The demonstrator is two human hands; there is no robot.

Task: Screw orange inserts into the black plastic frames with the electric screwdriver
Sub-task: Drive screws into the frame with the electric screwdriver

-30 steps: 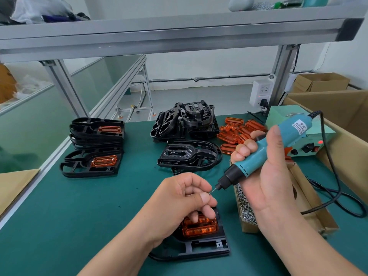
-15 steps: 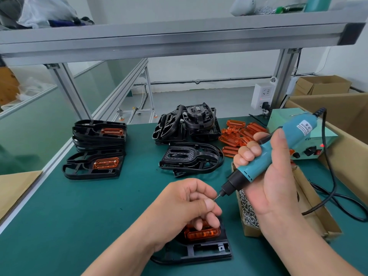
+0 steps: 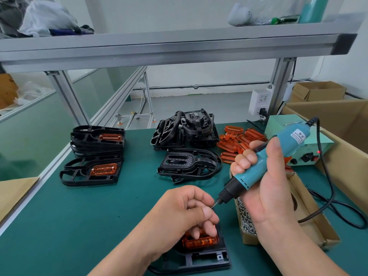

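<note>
My right hand (image 3: 264, 188) grips a teal electric screwdriver (image 3: 266, 162), tilted with its bit pointing down-left. The bit tip meets the pinched thumb and forefinger of my left hand (image 3: 185, 212); what they pinch is too small to see clearly. Below my left hand lies a black plastic frame (image 3: 201, 259) with an orange insert (image 3: 201, 241) seated in it, partly hidden by my fingers. Loose orange inserts (image 3: 239, 140) are heaped at the back right. Bare black frames (image 3: 187, 164) lie mid-table.
Stacked frames with inserts (image 3: 95, 156) sit at the left. A cardboard box of screws (image 3: 247, 222) stands beside my right hand. A green power supply (image 3: 310, 152) and its black cable (image 3: 328, 202) are at the right, next to large cardboard boxes (image 3: 342, 136). A metal shelf beam (image 3: 179, 50) runs overhead.
Both hands stay close together. The screwdriver bit has come down a little onto my left fingertips. The camera has tilted slightly.
</note>
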